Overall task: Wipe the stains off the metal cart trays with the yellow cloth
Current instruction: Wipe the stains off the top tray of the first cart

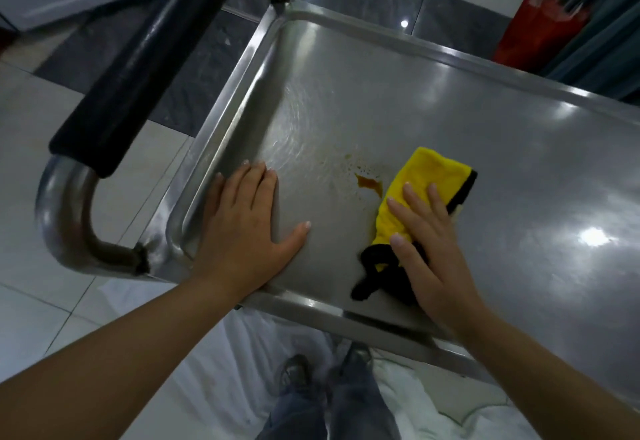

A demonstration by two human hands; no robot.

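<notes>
The top metal cart tray (398,100) fills the middle of the head view. A brown stain (370,183) with small specks lies near its front left part. Just right of the stain lies the yellow cloth (426,176), which has a black edge and black strap. My right hand (429,242) presses flat on the cloth with straight fingers. My left hand (247,228) rests flat on the tray's near left corner, fingers straight, holding nothing.
The cart's handle, a black grip (149,58) on a bent steel tube (62,211), stands to the left of the tray. White fabric (221,363) lies on the tiled floor by my feet. A red object (533,31) and teal curtains stand at the back right.
</notes>
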